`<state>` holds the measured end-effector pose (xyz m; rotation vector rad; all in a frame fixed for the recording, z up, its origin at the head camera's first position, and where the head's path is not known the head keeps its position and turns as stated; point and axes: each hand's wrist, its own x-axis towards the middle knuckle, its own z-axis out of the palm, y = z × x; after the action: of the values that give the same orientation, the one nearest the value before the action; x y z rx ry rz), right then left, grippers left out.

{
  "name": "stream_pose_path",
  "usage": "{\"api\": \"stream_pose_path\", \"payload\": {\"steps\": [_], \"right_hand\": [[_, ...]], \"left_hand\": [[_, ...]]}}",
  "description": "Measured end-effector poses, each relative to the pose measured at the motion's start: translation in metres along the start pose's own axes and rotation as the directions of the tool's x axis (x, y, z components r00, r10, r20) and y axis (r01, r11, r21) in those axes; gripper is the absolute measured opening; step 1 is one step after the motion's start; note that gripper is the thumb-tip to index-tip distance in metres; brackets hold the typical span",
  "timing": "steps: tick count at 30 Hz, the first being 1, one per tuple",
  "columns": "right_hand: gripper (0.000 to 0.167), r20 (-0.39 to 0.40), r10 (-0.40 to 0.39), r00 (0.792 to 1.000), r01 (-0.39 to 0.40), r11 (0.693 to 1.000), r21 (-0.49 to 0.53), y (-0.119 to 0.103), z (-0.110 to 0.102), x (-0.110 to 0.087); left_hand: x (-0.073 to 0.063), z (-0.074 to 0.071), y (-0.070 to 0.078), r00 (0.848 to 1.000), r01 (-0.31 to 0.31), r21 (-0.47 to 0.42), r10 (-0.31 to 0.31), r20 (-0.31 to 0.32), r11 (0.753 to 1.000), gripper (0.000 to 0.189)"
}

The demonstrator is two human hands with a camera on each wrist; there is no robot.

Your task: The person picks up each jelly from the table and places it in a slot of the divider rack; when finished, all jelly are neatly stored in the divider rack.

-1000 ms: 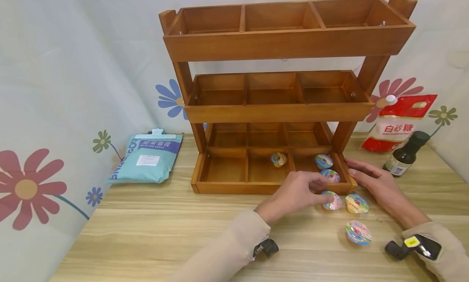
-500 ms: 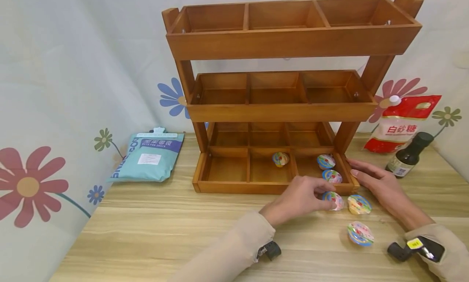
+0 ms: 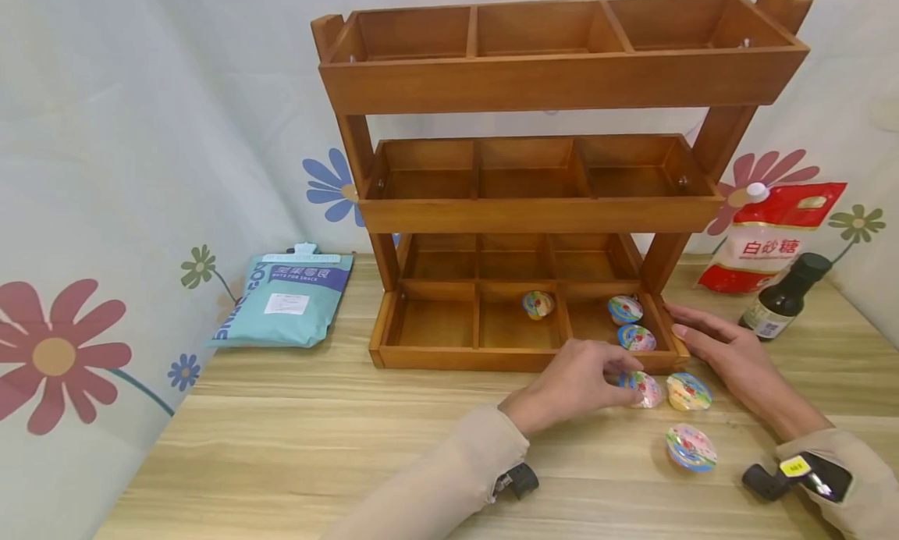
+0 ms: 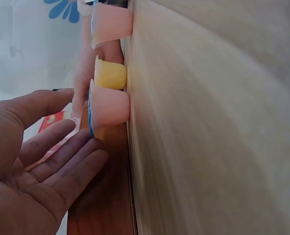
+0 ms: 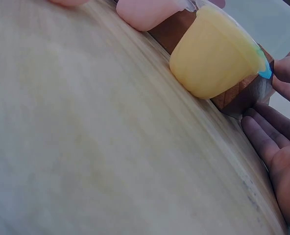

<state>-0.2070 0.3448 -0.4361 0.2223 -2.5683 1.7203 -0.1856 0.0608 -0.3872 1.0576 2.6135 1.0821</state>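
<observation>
Several jelly cups with printed lids are about. In the head view my left hand (image 3: 572,384) reaches over the near side of a pink jelly cup (image 3: 642,389) on the table. The left wrist view has the thumb and fingers of that hand spread, the pink cup (image 4: 110,106) at the fingertips and not gripped; whether they touch it, I cannot tell. A yellow jelly cup (image 3: 688,392) and another pink one (image 3: 691,447) stand to its right. My right hand (image 3: 730,360) touches the right end of the wooden rack's bottom tray with extended fingers; the right wrist view has the yellow cup (image 5: 216,56) close by.
The three-tier wooden rack (image 3: 537,216) is split into compartments. Two jelly cups sit in its lower right front compartment, and one yellow cup (image 3: 538,305) in the middle one. A sugar bag (image 3: 769,239) and dark bottle (image 3: 785,298) stand right; a teal snack bag (image 3: 284,302) lies left.
The whole scene shifted slightly with the head early on. My left hand has stayed by the pink jelly cup with barely any motion. The right hand keeps its place at the rack.
</observation>
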Motion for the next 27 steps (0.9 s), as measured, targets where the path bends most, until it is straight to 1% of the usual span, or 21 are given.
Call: {"api": "stream_pose_path", "payload": {"steps": [6,11,14,20,24,27], "right_hand": [[0.052,-0.004,-0.004,1.0,0.004,1.0,-0.012,-0.001,0.001,0.001],[0.052,-0.006,0.012,1.0,-0.012,1.0,-0.002,-0.001,0.0,0.0],[0.052,-0.007,0.018,1.0,-0.018,1.0,-0.002,-0.001,-0.001,-0.001],[0.053,-0.006,0.004,1.0,-0.005,1.0,-0.026,-0.001,-0.001,-0.001],[0.053,-0.002,-0.001,1.0,0.001,1.0,-0.024,-0.002,0.0,-0.001],[0.053,-0.004,-0.003,1.0,0.003,0.999,-0.036,-0.002,0.0,-0.001]], "left_hand": [[-0.002,-0.001,0.0,1.0,0.018,-0.012,-0.018,0.018,1.0,0.034],[-0.001,0.001,0.0,0.999,0.015,0.011,-0.015,0.049,1.0,0.038],[0.0,0.003,0.0,0.999,0.011,0.014,-0.011,0.052,1.0,0.039],[0.001,0.008,-0.003,0.998,0.014,0.026,-0.015,0.056,1.0,0.041],[0.001,0.011,-0.004,0.998,0.013,0.005,-0.013,0.061,1.0,0.044],[0.001,0.012,-0.005,0.998,0.009,0.005,-0.009,0.055,1.0,0.045]]}}
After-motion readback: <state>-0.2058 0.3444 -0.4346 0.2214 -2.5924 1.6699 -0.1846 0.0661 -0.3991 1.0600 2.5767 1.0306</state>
